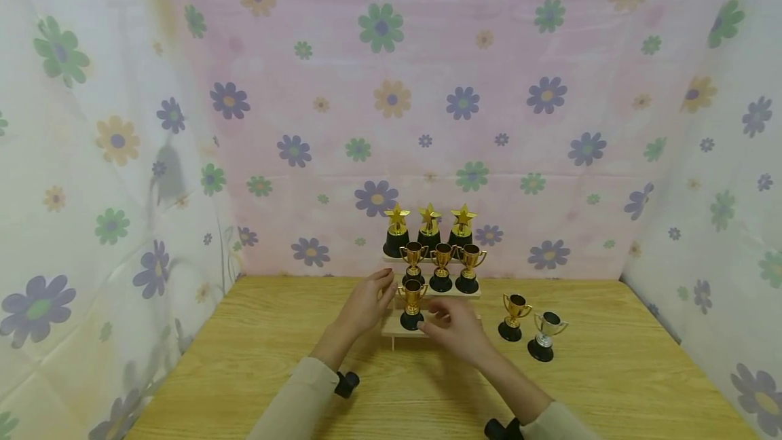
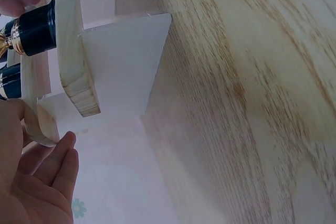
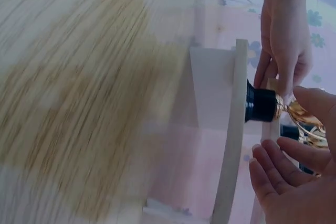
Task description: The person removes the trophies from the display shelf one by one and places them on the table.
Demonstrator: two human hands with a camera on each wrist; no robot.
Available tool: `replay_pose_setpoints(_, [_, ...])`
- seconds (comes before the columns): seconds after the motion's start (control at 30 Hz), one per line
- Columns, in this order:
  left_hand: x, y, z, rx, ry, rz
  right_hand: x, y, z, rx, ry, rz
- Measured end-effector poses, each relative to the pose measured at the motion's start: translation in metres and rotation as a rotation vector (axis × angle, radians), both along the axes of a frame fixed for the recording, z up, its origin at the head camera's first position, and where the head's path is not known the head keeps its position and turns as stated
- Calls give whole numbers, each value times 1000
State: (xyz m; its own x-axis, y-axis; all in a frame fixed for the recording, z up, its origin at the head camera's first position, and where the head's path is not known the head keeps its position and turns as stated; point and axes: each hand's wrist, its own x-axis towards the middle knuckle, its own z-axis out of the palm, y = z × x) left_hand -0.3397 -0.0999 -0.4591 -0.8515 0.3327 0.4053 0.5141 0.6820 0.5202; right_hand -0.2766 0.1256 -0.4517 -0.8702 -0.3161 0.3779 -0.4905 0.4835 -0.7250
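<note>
From my end I see a flowered cloth (image 1: 244, 144) rising behind the stand and round both sides. Beneath the stand is a wooden table (image 1: 275, 338). The stand (image 2: 126, 66) has three steps.

At its left end I have the left hand (image 1: 364, 304), thumb and fingers closed about the end of the middle step. In front of the stand, toward its right, I have the right hand (image 1: 457, 328), its thumb well apart from its loosely bent fingers.

Three star trophies (image 1: 430, 231) stand in a row on the stand's top step, and three gold cups (image 1: 442, 265) fill the middle one. The front cup (image 1: 413, 304) stands upright on the stand's bottom step, left of its middle. It sits between my two hands, in the gap between the right thumb and fingers; I cannot tell whether the thumb touches it. To the right of the stand, a spare gold cup (image 1: 514, 318) and a silver cup (image 1: 546, 337) stand near each other.
</note>
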Motion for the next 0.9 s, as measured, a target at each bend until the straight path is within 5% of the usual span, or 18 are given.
replay_pose_setpoints(0.9, [0,-1,1,-9,-22,-5,-13,-33,-12,-13,-11,-118])
